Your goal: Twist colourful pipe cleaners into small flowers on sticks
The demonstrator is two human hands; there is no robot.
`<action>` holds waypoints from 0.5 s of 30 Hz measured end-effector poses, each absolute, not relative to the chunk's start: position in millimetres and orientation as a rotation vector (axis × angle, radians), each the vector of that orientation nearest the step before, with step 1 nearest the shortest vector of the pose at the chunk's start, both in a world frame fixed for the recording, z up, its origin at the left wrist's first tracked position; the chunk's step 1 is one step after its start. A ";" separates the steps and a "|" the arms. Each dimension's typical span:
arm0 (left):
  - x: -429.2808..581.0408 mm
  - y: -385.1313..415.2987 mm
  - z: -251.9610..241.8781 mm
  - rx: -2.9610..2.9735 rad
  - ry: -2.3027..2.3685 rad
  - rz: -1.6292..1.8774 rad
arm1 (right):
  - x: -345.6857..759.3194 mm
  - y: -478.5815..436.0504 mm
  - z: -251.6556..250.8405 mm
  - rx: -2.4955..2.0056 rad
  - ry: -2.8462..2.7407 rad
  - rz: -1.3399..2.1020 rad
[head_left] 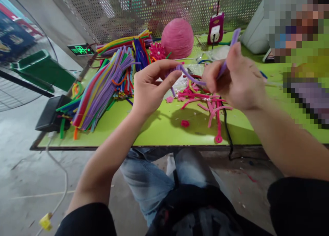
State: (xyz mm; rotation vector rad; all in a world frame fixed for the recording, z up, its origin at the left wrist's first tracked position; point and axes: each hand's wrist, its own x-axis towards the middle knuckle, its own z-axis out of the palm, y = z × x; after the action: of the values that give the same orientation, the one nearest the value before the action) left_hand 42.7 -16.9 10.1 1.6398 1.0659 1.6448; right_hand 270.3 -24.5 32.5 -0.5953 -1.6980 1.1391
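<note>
Both of my hands hold one purple pipe cleaner point(191, 78) above a lime-green table point(159, 126). My left hand point(151, 85) pinches its bent left end between thumb and fingers. My right hand point(236, 80) is closed round the other part, whose free end sticks up past my thumb. Below the hands lie several pink pipe cleaner pieces point(210, 105), some bent into loops, and small pink bits point(185, 123).
A big bundle of coloured pipe cleaners point(102, 88) lies at the table's left. A pink ball point(177, 37), a spiky pink ball point(157, 50) and a magenta device point(216, 28) stand at the back. A black cable point(227, 126) hangs over the front edge. Another person sits at the right.
</note>
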 end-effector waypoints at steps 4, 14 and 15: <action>43.2 -27.2 12.2 1.761 1.012 1.680 | 267.8 -23.6 31.3 -0.600 -1.820 1.080; 38.1 -31.2 8.3 1.822 1.035 1.562 | 261.2 -33.6 34.8 -0.728 -1.741 1.138; 37.4 -30.7 7.8 1.859 1.027 1.564 | 261.7 -33.0 34.9 -0.711 -1.746 1.144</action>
State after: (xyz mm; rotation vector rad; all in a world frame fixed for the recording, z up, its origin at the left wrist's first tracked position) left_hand 37.4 -30.7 7.8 1.8591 1.0271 1.5644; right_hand 261.7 -33.0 34.9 -0.7108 -1.7460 1.1443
